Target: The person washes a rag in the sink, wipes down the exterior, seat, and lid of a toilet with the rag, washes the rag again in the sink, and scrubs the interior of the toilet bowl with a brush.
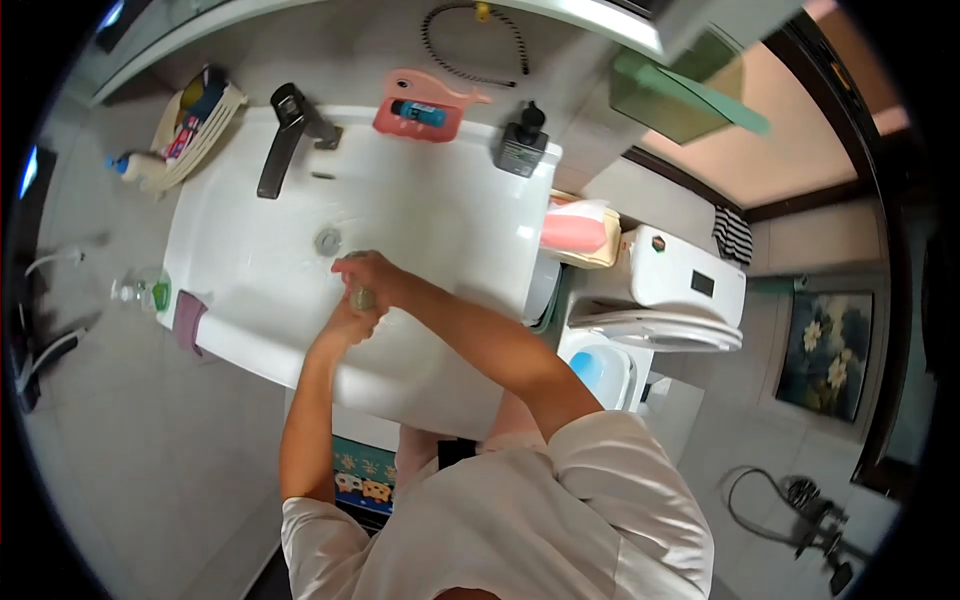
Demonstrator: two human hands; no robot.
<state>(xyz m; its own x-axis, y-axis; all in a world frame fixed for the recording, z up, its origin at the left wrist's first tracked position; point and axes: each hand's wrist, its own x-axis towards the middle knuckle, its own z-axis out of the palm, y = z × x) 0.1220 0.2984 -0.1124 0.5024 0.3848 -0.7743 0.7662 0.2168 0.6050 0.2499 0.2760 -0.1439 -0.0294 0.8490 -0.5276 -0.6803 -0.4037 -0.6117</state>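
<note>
Over the white sink [450, 210], my two hands meet near the drain [327, 241]. A small greenish-grey item [362, 298] shows between them, too small and partly covered to name. My left hand [350, 322] is closed around its lower part. From the right, my right hand [368, 274] closes over its upper end, fingers bent. The black faucet [285, 145] stands beyond my hands, to the left. No running water can be made out.
Along the sink's far rim are a pink whale-shaped tray [420, 122] and a black pump bottle [523, 142]. A basket [205, 135], purple cloth [189, 321] and clear bottle [145, 292] are at the left. The toilet [685, 285] stands right.
</note>
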